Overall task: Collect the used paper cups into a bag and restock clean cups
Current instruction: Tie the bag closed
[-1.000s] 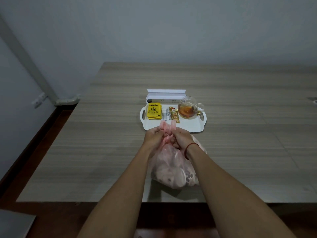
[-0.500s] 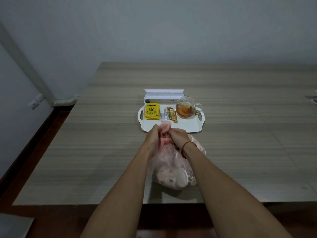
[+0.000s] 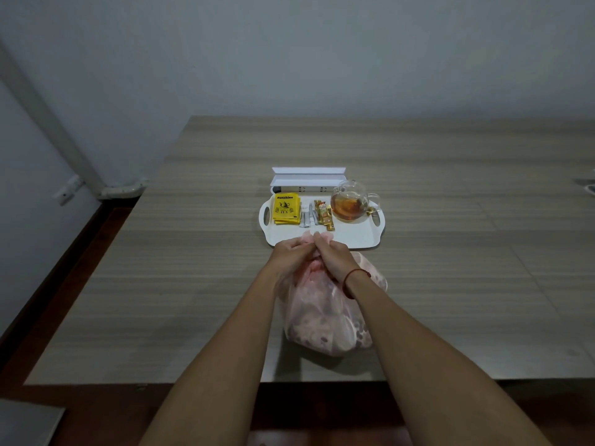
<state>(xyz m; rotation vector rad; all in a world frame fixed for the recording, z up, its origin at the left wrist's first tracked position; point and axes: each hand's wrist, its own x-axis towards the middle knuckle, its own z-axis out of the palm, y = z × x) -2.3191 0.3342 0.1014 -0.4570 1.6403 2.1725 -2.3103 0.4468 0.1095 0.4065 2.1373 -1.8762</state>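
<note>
A pink see-through plastic bag point(image 3: 325, 320) bulging with used paper cups rests on the wooden table point(image 3: 180, 284) near its front edge. My left hand point(image 3: 289, 257) and my right hand point(image 3: 333, 257) are pressed together at the bag's gathered top, each gripping the pink handles, whose tips poke out above my fingers. A red string circles my right wrist. The cups show only as pale round shapes through the plastic. No clean cups are in view.
Just behind my hands lies a white handled tray point(image 3: 354, 241) carrying yellow tea packets point(image 3: 286, 208), several sachets point(image 3: 317, 214) and a glass teapot of amber tea point(image 3: 350, 203). A white open box point(image 3: 307, 180) stands behind it. Floor drops off left of the table.
My hands have drawn closer together at the bag's top, and the long handle ends that stuck up a second ago now show only as short tips.
</note>
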